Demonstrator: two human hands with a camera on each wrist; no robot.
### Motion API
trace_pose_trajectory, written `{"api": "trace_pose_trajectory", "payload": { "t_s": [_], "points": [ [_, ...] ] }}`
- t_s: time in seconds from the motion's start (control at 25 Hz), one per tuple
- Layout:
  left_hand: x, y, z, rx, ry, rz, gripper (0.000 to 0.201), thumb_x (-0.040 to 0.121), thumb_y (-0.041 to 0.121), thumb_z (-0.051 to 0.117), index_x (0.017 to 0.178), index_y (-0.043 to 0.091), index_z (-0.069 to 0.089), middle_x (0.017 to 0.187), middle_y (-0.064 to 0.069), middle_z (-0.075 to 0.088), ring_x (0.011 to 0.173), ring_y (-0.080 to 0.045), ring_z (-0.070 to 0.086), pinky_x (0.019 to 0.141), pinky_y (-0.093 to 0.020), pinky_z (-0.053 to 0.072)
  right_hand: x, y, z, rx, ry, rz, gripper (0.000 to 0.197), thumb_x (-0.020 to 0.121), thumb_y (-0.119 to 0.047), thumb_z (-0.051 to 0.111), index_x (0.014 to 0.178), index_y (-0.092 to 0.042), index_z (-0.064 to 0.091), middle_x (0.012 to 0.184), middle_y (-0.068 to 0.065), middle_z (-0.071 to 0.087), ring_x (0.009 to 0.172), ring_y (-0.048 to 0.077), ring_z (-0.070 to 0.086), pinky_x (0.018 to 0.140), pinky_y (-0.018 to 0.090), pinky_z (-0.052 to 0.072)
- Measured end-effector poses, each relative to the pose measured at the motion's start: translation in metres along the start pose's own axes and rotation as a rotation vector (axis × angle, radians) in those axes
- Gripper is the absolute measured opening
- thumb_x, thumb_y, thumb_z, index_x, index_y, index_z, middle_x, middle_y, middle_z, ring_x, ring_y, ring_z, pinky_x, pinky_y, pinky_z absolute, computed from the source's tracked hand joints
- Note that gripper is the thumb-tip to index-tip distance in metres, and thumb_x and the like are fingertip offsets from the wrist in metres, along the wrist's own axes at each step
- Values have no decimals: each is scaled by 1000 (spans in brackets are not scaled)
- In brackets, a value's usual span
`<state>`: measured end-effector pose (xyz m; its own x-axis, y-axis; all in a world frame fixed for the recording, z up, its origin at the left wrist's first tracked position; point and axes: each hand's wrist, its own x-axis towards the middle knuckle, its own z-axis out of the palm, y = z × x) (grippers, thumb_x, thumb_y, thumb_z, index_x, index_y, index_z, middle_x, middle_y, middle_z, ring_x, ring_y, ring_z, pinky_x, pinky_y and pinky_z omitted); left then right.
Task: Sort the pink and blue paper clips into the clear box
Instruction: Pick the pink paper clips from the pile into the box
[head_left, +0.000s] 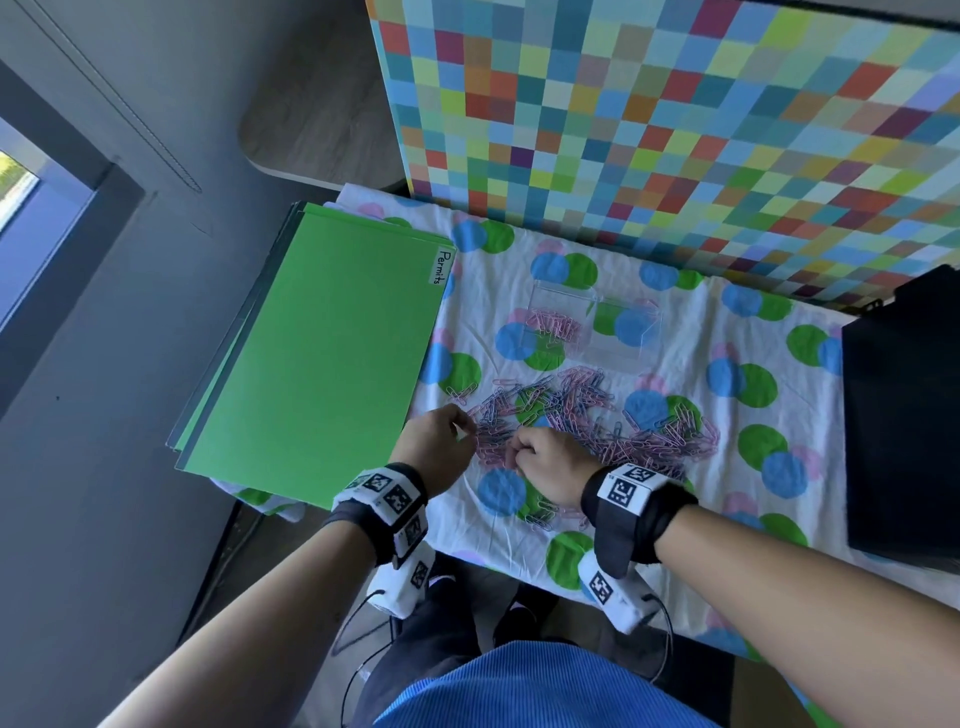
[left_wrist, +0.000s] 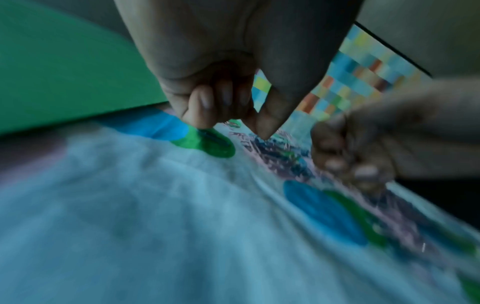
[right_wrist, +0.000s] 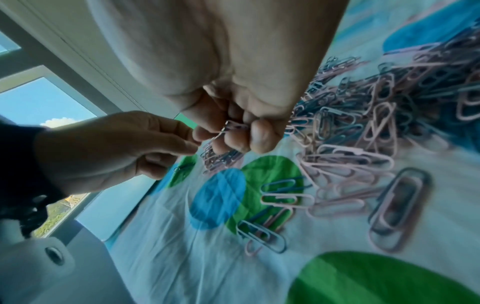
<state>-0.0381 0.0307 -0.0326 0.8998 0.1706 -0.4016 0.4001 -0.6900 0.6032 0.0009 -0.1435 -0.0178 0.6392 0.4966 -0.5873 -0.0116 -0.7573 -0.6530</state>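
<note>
A wide heap of pink and blue paper clips lies on the dotted cloth. Behind it stands the clear box, with a bunch of pink clips in its left compartment; the right compartment looks bare. My right hand hovers over the heap's near left part, its fingers curled round a small bunch of pink clips. My left hand is close beside it, thumb and forefinger pinched together at the end of a clip that sticks out of the right hand. The left wrist view is blurred.
A stack of green folders labelled "Permits" covers the table's left side. A checkered board stands upright behind the box. A black object fills the right edge. A few stray clips lie near the front edge.
</note>
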Motion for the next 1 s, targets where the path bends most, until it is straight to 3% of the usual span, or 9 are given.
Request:
{"api": "trace_pose_trajectory", "payload": {
  "t_s": [0.08, 0.16, 0.28, 0.44, 0.56, 0.68, 0.84, 1.0],
  "points": [
    [0, -2, 3, 161, -18, 72, 15, 85, 29, 64, 99, 23, 61, 73, 7, 58, 66, -12, 55, 62, -25, 46, 1, -6, 0, -27, 19, 12, 18, 92, -18, 43, 82, -15, 57, 68, 0, 52, 57, 17, 44, 53, 28, 33],
    [0, -5, 5, 220, -28, 107, 19, 84, 30, 64, 102, 25, 60, 88, 4, 63, 76, -14, 55, 70, -26, 46, 1, -10, 1, -107, 45, -27, 11, 90, -19, 46, 84, -17, 55, 68, -3, 51, 62, 19, 48, 56, 28, 35],
    [-4, -6, 6, 254, -22, 125, 20, 84, 29, 64, 103, 25, 59, 100, 2, 64, 83, -16, 57, 71, -27, 45, -1, -11, 3, -285, 71, -132, 10, 86, -20, 54, 96, -20, 52, 75, -3, 56, 67, 22, 55, 59, 29, 44],
    [-12, -10, 11, 267, -62, 144, 26, 82, 36, 66, 104, 27, 55, 101, 1, 62, 87, -19, 60, 76, -32, 51, 1, -11, 13, -454, 90, -205, 17, 85, -28, 59, 96, -23, 48, 89, 1, 62, 78, 26, 62, 64, 31, 48],
    [-14, -13, 14, 254, -63, 158, 17, 84, 34, 64, 98, 27, 58, 101, 3, 64, 89, -19, 61, 76, -33, 51, 5, -11, 22, -488, 126, -223, 20, 84, -33, 60, 97, -20, 52, 94, 4, 63, 83, 28, 62, 67, 31, 46],
    [-15, -14, 14, 263, -63, 180, 9, 87, 30, 60, 95, 27, 58, 99, 3, 65, 90, -20, 62, 75, -32, 50, 7, -10, 27, -470, 140, -190, 19, 85, -34, 58, 97, -18, 56, 96, 6, 64, 85, 29, 62, 69, 33, 48],
    [-15, -19, 14, 224, -11, 133, 23, 86, 38, 62, 104, 25, 52, 95, 3, 62, 85, -20, 60, 71, -31, 48, 7, -10, 26, -446, 137, -182, 15, 88, -30, 55, 90, -16, 58, 94, 7, 63, 84, 30, 62, 69, 35, 48],
    [-20, -15, 13, 272, -48, 194, 9, 90, 30, 55, 94, 23, 59, 96, 2, 63, 82, -18, 58, 70, -29, 48, 2, -5, 19, -413, 117, -187, 9, 87, -25, 50, 89, -16, 52, 91, 5, 61, 78, 28, 59, 66, 35, 50]
  ]
}}
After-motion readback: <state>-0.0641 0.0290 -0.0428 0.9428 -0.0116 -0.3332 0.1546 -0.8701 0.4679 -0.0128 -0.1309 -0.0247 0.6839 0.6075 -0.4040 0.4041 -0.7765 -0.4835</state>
